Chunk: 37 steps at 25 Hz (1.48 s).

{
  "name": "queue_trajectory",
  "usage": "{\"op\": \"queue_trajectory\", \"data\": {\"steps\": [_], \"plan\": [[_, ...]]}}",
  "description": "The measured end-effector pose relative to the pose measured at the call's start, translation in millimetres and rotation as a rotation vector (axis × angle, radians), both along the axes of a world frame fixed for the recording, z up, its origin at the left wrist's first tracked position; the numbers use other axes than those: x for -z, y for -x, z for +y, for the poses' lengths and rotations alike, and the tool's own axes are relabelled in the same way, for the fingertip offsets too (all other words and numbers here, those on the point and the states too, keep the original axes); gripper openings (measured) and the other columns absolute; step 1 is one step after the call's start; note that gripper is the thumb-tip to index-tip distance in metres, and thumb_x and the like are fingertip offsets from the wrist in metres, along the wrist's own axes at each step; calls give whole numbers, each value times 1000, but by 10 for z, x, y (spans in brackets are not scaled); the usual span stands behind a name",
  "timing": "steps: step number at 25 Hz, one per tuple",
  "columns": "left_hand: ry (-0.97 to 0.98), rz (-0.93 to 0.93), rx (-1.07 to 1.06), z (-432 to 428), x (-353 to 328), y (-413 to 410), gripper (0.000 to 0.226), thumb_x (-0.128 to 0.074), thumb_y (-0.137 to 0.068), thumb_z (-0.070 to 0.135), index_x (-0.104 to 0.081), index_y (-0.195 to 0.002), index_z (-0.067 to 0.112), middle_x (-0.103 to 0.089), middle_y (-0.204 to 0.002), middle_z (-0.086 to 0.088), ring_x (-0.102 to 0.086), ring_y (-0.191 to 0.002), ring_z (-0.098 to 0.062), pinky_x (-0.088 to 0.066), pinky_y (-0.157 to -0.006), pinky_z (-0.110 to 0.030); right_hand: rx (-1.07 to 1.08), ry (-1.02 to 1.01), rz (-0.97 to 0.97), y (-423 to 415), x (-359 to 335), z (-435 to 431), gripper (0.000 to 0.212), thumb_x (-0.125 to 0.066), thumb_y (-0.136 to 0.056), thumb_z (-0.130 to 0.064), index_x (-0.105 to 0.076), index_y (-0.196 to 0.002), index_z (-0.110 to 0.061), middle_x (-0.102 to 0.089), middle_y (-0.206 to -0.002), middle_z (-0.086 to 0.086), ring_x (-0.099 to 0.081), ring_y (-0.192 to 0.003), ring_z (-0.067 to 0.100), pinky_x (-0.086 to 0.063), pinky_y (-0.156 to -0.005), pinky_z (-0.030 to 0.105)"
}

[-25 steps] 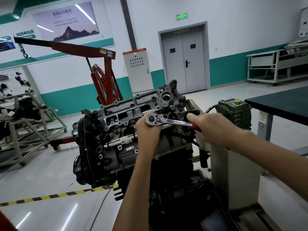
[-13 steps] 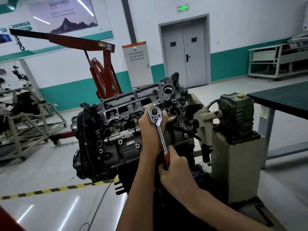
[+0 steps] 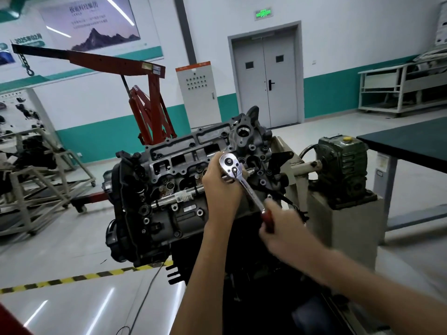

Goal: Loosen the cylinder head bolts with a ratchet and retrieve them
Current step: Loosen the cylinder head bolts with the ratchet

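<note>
Open floor (image 3: pixel 60 250) lies left of the cylinder head (image 3: pixel 188 160). On the right, the gearbox (image 3: pixel 341 165) stands near the handle's sweep, with the worktop (image 3: pixel 411 141) edge beyond it. The ratchet (image 3: pixel 249 189) sits on the cylinder head's upper right part; the bolt under it is hidden. Half a second ago the handle hung almost straight down; now it slants down to the right. The left hand (image 3: pixel 221 189) cups the drive end, its grip curled round it. The right hand (image 3: pixel 283 226), blurred, has its grip clamped on the red handle, forearm entering from the lower right.
</note>
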<state>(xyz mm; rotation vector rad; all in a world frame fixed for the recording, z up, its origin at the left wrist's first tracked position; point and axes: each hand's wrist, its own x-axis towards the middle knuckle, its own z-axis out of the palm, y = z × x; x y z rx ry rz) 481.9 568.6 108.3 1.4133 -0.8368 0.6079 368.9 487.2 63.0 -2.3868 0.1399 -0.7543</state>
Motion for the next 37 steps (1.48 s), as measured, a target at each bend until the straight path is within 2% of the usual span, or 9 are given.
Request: {"op": "queue_trajectory", "data": {"steps": [4,7,10,13,19,22,30,32,37], "plan": [[17,4,28,35,-30,-57,36,-65,-85,-5,-42,-70,19,-38,-62,7,-33,-57,-1,-35,-57,-18,-85,-318,-115,-143,186,589,20,-55,-76,-6,-43,-84,-20,-52,-59,-4,-51,-45,8,-41,-45,14],[-30,60,26,75,-78,-77,42,-64,-86,-4,-37,-63,19,-36,-60,7,-32,-57,-4,-34,-58,-24,-62,-32,-20,-32,35,169,17,-54,-79,-11,-44,-92,-15,-56,-67,10,-57,-57,26,-47,-53,32],[-106,55,72,81,-128,-109,39,-64,-81,-8,-39,-58,12,-38,-56,4,-32,-56,-7,-31,-55,-25,79,475,38,-11,-412,-509,15,-52,-83,-16,-40,-93,-17,-60,-72,8,-61,-65,32,-39,-54,30],[-105,77,100,106,-132,-127,36,-64,-76,-11,-41,-56,7,-41,-55,0,-32,-55,-6,-30,-52,-20,157,655,7,-59,-682,-692,17,-50,-84,-18,-33,-86,-19,-58,-70,6,-60,-66,32,-39,-57,32],[-15,-19,25,17,-11,-7,36,-65,-82,-7,-44,-73,20,-41,-59,14,-38,-54,1,-32,-56,-10,32,-136,-46,-68,128,258,22,-55,-77,-9,-39,-86,-19,-46,-57,-4,-45,-48,13,-36,-49,23],[9,24,44,19,-38,-51,42,-67,-87,3,-36,-65,22,-34,-56,14,-30,-54,-1,-31,-55,-15,-53,-223,-70,-130,213,466,20,-54,-75,-8,-39,-83,-20,-45,-54,-7,-44,-40,5,-33,-40,12],[-110,70,102,122,-121,-135,44,-65,-81,-7,-36,-57,16,-36,-55,6,-29,-55,-7,-28,-53,-23,115,705,47,-79,-717,-741,16,-53,-82,-16,-39,-90,-19,-56,-67,2,-59,-62,25,-39,-53,29],[-84,77,101,114,-101,-113,42,-63,-81,-9,-36,-58,15,-37,-56,7,-30,-55,-8,-29,-54,-25,97,596,17,-53,-574,-640,16,-54,-83,-13,-41,-92,-17,-54,-67,-1,-59,-63,24,-42,-55,27],[-24,-9,39,14,2,23,33,-65,-82,-8,-46,-74,18,-43,-62,12,-36,-57,-2,-35,-57,-16,52,-216,-78,-85,202,382,25,-56,-80,-8,-46,-103,-12,-47,-61,-6,-48,-50,7,-38,-48,17]]}}
